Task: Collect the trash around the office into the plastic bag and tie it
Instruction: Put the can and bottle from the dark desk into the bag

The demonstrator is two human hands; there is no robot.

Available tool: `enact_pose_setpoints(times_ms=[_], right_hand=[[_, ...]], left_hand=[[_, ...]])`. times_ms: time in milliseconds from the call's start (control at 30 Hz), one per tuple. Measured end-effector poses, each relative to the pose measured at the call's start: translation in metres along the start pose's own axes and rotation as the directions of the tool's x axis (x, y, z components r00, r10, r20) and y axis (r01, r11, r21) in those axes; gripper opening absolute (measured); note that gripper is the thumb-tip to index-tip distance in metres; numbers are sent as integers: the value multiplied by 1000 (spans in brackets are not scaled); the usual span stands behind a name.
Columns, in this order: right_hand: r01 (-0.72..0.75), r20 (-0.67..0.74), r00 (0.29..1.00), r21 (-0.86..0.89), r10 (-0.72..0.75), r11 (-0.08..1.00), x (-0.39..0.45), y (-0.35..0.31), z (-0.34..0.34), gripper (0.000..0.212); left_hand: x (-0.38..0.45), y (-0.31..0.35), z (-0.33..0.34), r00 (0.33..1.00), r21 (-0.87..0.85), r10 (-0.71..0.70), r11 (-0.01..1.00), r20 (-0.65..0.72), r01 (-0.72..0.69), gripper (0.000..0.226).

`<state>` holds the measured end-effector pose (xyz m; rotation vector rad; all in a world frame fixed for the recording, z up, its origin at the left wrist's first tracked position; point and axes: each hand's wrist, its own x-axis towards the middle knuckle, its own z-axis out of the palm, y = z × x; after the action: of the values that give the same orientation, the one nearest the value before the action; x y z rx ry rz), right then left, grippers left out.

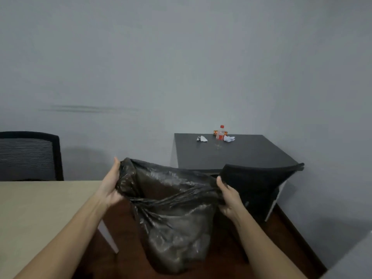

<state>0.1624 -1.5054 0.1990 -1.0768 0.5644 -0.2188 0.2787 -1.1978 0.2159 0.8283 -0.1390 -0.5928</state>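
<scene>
2 chairs (30, 156) (255, 184), 2 tables (36, 208) (241, 154)

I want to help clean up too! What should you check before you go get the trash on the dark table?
1. Both hands hold the bag: left hand and right hand each grip the rim of the black plastic bag. Ok.
2. Bag mouth is open: pulled apart between the hands. Ok.
3. Bag has no holes: cannot tell.
4. Trash is in sight: bottle with a red cap, two crumpled papers and a red and yellow wrapper sit on the dark table. Ok.
5. Way to the table is free: a black chair stands in front of it. Not ok.
</scene>
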Motion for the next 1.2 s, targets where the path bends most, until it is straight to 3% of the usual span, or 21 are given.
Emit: enact_pose_setpoints(times_ms=[167,300,367,600,700,800,900,967,1033,1067,1133,1167,1200], right_hand=[[55,-101,994,30,-52,998,111,-22,20,29],[104,-89,991,-3,-104,995,206,-41,46,28],[97,-85,992,-12,-97,995,259,-53,56,29],[70,-163,983,-105,-87,992,438,-99,77,26],[34,-213,975,-153,-66,988,478,-98,66,31],[10,-286,954,-268,-90,963,541,-95,42,56],[-45,-370,925,-334,-86,942,579,-105,36,44],[-97,-456,867,-548,-200,831,599,-116,43,35],[-131,-435,766,-826,-472,548,589,-113,53,27],[-63,-337,707,-906,-622,419,600,-110,63,26],[272,56,663,-947,-747,171,594,-98,97,22],[386,191,672,-915,-715,119,622,-103,115,19],[476,342,745,-874,-573,98,625,-96,130,17]], left_hand=[[115,15,-2,999,-13,-13,1000,36,14,95],[200,28,12,998,14,31,999,-49,-31,62],[246,35,16,995,-7,17,1000,-97,-17,80],[390,74,14,975,7,7,1000,-221,-5,90],[428,80,6,975,3,7,1000,-224,-7,91],[488,83,4,978,8,-39,999,-205,42,93],[550,83,9,987,35,-113,993,-110,117,96],[597,78,8,981,61,-169,983,-92,175,95],[605,65,12,975,45,-214,975,-59,217,92],[630,60,10,960,58,-277,959,-36,279,89],[637,58,18,950,58,-310,950,26,308,86],[688,62,22,935,89,-352,934,47,347,85],[701,63,25,932,67,-356,934,72,352,84]])
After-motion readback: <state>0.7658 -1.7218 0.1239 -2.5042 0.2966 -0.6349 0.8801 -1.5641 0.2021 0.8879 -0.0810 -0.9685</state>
